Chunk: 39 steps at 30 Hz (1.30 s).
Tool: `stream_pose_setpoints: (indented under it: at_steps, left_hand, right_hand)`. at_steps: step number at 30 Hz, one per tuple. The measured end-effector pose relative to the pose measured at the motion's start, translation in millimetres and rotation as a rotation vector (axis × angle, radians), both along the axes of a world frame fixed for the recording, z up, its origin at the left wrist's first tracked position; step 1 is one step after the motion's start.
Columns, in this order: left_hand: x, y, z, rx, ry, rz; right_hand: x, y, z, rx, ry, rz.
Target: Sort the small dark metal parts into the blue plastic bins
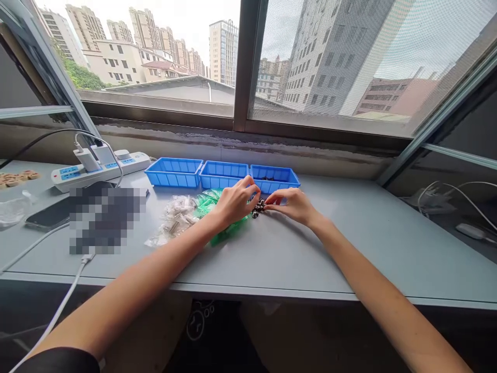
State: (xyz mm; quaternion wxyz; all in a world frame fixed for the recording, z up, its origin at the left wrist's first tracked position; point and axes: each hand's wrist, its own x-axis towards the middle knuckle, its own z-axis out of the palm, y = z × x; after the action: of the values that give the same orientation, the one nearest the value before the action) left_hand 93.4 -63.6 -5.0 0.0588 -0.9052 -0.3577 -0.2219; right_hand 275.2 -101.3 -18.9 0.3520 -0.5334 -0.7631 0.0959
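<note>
A small heap of shiny black-and-silver pieces, too small to name, lies on the table in front of the blue trays. Over the heap's left side my left hand is closed in a pinch, and whatever is between its fingertips cannot be made out. From the right, my right hand touches the heap with thumb and fingers drawn together; what they grip is too small to tell. The right-hand blue tray has a few dark pieces in it. Green plastic bags lie partly under my left hand and wrist.
Clear plastic bags with contents lie beside the green ones. Two more blue trays continue the row leftward. At left are a power strip with chargers, a dark phone, a blurred-out object and white cables. A window frame rises behind.
</note>
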Motion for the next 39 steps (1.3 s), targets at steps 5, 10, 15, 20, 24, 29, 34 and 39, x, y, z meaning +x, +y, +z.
stream_pose_setpoints:
  at_steps: [5, 10, 15, 20, 24, 29, 34, 39]
  left_hand:
    - [0.1, -1.2, 1.6, 0.028, 0.001, -0.031]
    - [-1.0, -2.1, 3.8, 0.075, 0.015, -0.072]
    - [-1.4, -0.2, 2.1, 0.116, -0.009, -0.105]
    - [-1.5, -1.4, 2.3, 0.141, -0.063, -0.085]
    - [-1.8, -3.5, 4.5, 0.137, -0.075, -0.068]
    - [-2.1, -1.4, 2.0, 0.170, -0.061, -0.086]
    - [-3.7, 1.7, -1.8, 0.179, -0.060, -0.128]
    - [-4.6, 1.0, -1.3, 0.126, -0.106, -0.072]
  right_hand:
    - [-4.3, 0.7, 4.8, 0.023, 0.360, -0.079]
    - [-9.9, 1.4, 5.0, -0.108, 0.618, -0.038]
    - [-13.2, -0.3, 6.1, -0.212, 0.715, 0.025]
    - [-12.4, -0.9, 7.4, -0.218, 0.788, 0.045]
    - [-13.8, -1.3, 6.7, -0.246, 0.791, 0.071]
    - [-17.9, -2.9, 8.3, -0.279, 0.785, 0.089]
    - [-18.6, -2.1, 7.9, -0.314, 0.753, 0.101]
    - [-18.8, -0.3, 5.6, -0.282, 0.765, 0.070]
